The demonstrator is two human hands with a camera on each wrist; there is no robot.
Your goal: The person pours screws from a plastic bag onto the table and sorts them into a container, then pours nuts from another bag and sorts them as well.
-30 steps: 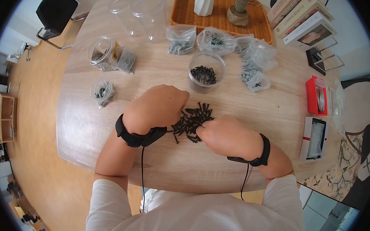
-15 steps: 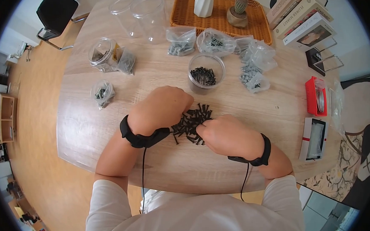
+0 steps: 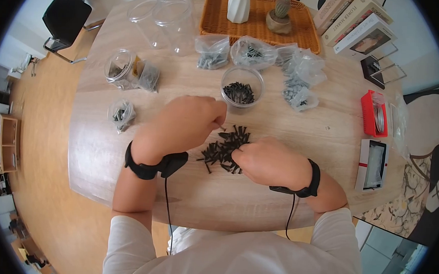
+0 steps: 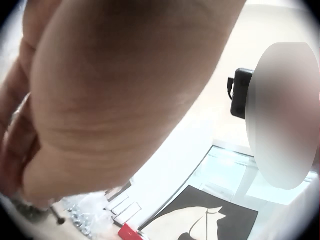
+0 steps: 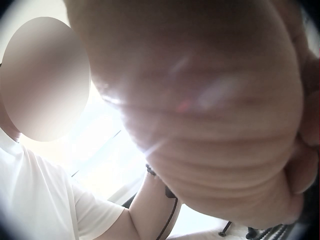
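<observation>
A loose pile of black screws (image 3: 224, 150) lies on the table between the hands. The left hand (image 3: 180, 127) is raised at the pile's upper left with curled fingers; in the left wrist view a dark screw (image 4: 57, 216) sticks out below its fingertips, pinched there. At the pile's right edge the right hand (image 3: 271, 160) touches the screws with bent fingers; what lies under its fingertips is hidden. In the right wrist view, screws (image 5: 272, 232) show beneath the right hand (image 5: 200, 115). Beyond the pile stands a clear round tub (image 3: 241, 88) with black screws inside.
Bags of hardware (image 3: 212, 53) stand behind the tub, beside a wicker tray (image 3: 209, 16). Clear empty jars (image 3: 173, 26), a jar with contents (image 3: 120, 68) and a small bag (image 3: 122, 113) are at left. A red basket (image 3: 369, 113) and an open box (image 3: 363, 168) are at right.
The left hand has drawn up and away from the pile to the left, with a screw at its fingertips. The right hand has barely moved. The head view has shifted slightly.
</observation>
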